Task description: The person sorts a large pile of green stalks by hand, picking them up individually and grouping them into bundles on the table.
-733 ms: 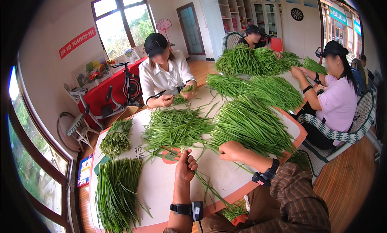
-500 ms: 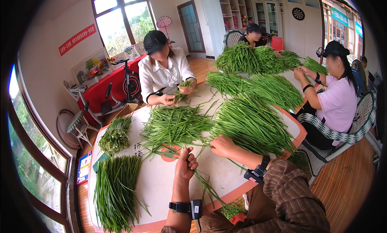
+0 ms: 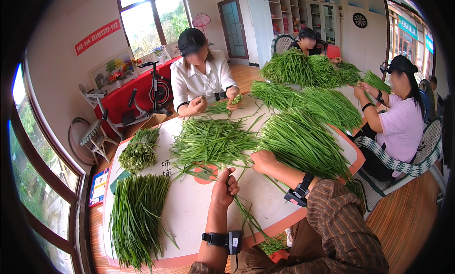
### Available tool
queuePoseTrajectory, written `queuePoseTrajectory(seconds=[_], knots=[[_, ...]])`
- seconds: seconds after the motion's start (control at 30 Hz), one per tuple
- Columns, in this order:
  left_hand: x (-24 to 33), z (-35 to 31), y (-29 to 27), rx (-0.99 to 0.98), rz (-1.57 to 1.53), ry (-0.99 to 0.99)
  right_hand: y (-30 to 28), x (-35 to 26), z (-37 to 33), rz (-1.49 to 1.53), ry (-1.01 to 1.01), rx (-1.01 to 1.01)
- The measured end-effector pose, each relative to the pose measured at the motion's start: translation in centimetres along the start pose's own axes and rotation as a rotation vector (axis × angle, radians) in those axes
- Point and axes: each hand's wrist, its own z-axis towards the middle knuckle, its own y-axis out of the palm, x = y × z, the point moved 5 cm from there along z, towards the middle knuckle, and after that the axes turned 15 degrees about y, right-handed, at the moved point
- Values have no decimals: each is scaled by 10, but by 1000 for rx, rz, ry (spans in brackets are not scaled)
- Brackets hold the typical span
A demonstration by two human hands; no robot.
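My left hand [image 3: 224, 188] is closed in a fist, thumb up, around a few garlic chives [image 3: 247, 213] whose long leaves trail down toward the table's near edge. To its right, my right hand [image 3: 266, 162] has its fingers curled at the near-left edge of a large chive pile [image 3: 303, 143]; the fingertips are partly hidden, so what they grip cannot be made out. Beyond my left hand spreads a looser chive heap [image 3: 208, 140]. At the left lie a long-leaved bunch [image 3: 137, 222] and a smaller bunch [image 3: 138, 153] with pale stem ends toward me.
Across the white table [image 3: 199, 226], a person in a white shirt [image 3: 204, 79] handles chives. A person in pink [image 3: 403, 108] works at the right, another person [image 3: 305, 44] at the far end. More chive piles [image 3: 303, 67] cover the far side. A woven chair [image 3: 403, 162] stands at right.
The view has shifted slightly. My right hand has moved a little away from me, against the pile's edge; my left keeps its grip. The white-shirted person's hands have drawn apart.
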Motion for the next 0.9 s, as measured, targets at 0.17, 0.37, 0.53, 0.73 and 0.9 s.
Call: queuePoseTrajectory(seconds=[0.17, 0.37, 0.53, 0.73, 0.9], knots=[[-1, 0, -2, 18, 10, -6, 3, -8, 3, -91, -11, 50], [-2, -2, -7, 6, 17, -8, -3, -12, 8, -48, 1, 50], [-4, -3, -2, -13, -1, -13, -36, 29, 23, 704, -75, 46], [-3, 0, -1, -27, 8, -9, -87, 60, 24, 1235, -65, 74], [-3, 1, -4, -26, -15, -16, -155, 48, -22, 1309, -174, 290]])
